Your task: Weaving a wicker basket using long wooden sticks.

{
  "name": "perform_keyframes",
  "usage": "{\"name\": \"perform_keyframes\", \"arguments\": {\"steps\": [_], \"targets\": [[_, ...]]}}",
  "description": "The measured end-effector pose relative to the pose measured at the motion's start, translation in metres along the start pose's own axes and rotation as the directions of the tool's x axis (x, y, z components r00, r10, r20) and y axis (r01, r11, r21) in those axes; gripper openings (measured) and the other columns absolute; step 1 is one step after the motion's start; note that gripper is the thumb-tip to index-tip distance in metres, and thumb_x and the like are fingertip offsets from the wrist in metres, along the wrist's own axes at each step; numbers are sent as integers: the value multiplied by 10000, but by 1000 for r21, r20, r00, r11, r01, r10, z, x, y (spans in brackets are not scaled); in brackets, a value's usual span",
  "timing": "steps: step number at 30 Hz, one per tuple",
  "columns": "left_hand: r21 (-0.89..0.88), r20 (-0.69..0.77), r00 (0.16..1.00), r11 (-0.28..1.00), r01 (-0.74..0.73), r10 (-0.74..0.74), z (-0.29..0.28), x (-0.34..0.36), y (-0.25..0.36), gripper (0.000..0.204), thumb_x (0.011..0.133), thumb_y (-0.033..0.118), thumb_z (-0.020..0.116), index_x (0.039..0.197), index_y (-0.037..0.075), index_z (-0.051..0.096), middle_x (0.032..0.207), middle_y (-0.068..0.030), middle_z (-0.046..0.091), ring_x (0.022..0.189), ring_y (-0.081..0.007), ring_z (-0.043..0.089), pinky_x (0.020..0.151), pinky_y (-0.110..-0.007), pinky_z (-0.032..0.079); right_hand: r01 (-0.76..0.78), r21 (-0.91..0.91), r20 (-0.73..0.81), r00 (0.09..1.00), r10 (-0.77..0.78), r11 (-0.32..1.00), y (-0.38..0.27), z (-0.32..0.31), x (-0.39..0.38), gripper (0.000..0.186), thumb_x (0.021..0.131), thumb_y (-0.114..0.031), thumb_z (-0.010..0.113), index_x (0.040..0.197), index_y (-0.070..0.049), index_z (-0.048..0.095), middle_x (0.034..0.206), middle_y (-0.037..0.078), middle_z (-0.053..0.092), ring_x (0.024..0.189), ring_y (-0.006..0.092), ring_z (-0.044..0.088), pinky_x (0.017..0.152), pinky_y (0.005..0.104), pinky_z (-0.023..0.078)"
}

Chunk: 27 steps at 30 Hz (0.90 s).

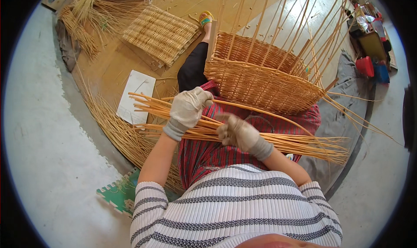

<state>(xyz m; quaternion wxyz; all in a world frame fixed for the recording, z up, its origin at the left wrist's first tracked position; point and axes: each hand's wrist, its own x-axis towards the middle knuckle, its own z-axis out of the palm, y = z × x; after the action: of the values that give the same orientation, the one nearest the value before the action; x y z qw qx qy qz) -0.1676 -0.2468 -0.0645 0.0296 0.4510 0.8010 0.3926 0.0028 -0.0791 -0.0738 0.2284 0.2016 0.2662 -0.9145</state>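
Note:
My left hand [187, 109], in a pale, stained work glove, is closed around a single wicker rod [260, 111]. That rod arcs off to the right above a loose bundle of orange-brown wicker rods [295, 144] lying across my lap. My right hand [239, 135], gloved too, is over the middle of the bundle; its fingers are partly blurred, so their grip is unclear. Just beyond my lap stands a half-woven wicker basket [265, 85], tilted, with tall uprights sticking up from its far side and loose ends trailing at its right corner.
Woven wicker panels [160, 33] lie on the floor at the far left, near bundles of pale rods [87, 22]. More long rods [117, 135] curve along the left. A white sheet [136, 96] lies beside them. Red and blue containers [365, 67] stand at the far right.

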Motion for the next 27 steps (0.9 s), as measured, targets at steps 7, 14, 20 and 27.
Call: {"name": "perform_keyframes", "arguments": {"steps": [7,14,20,27], "targets": [[-702,-292,873,707,82,-391,-16,26,-48,190,937,-26,579,1092,-51,688,1048,-98,671,1059,-218,644,980,-281,491,583,-141,-78,799,-596,800,-71,37,-3,647,995,-574,432,1145,19,642,1274,182,620,1142,306,635,958,408,547],[-915,-264,638,398,73,-724,50,83,-42,452,978,91,620,1408,17,501,1209,-72,607,1080,-173,599,966,-301,496,517,-855,397,695,-600,34,-36,102,65,397,932,-278,655,1236,-24,622,1358,340,506,1277,454,516,1045,473,465],[-635,108,754,539,554,-648,67,76,-81,561,931,127,704,1434,44,472,1310,-63,548,1109,-155,558,984,-296,489,425,-895,424,713,-559,-136,-37,89,94,400,935,-279,642,1214,7,614,1323,334,524,1210,445,553,1001,471,488],[-395,235,919,832,389,-318,34,91,-101,698,761,19,827,1389,18,524,1406,-101,528,1278,-233,521,1099,-314,411,399,-917,333,749,-572,-11,-71,74,94,225,946,-256,618,1033,-52,657,1190,207,619,999,372,638,841,456,547]]}}
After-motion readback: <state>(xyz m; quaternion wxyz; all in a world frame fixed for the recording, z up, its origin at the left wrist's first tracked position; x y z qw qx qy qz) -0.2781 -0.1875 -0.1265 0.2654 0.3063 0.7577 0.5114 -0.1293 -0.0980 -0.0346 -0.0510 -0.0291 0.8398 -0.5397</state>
